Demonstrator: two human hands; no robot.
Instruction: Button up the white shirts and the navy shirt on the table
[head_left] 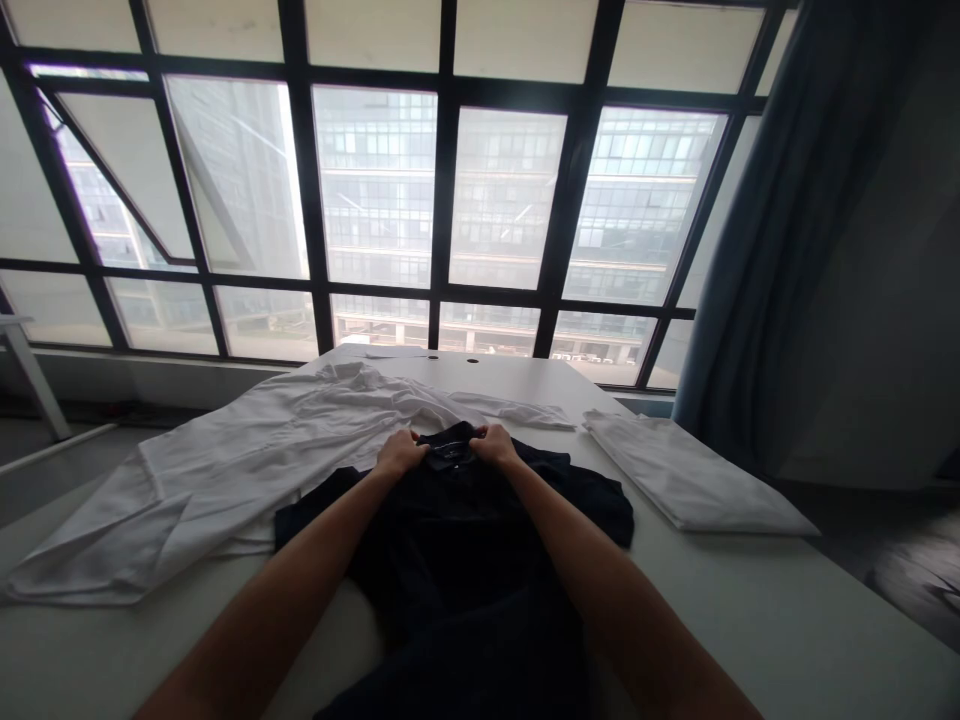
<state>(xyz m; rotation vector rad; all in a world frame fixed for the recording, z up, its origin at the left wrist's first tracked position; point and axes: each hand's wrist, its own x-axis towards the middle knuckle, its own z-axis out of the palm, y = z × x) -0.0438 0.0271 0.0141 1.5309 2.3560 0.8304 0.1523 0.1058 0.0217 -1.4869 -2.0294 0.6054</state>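
1. Bare left hand [401, 452] and bare right hand [495, 445] pinch either side of the collar [450, 437] of a black short-sleeved collared shirt [465, 540], fingers closed on the fabric.
2. That shirt lies spread on a long white table [787, 610].
3. Rumpled white long-sleeved shirt [210, 490] sprawls just beside it; a folded white cloth [682, 470] lies to the right.

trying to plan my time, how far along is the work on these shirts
Done: the folded white garment on the right looks finished, lying flat and neat. In hand: the left hand and right hand pinch the collar of the dark collared shirt. Left: the white shirt lies spread out and rumpled, unfolded.
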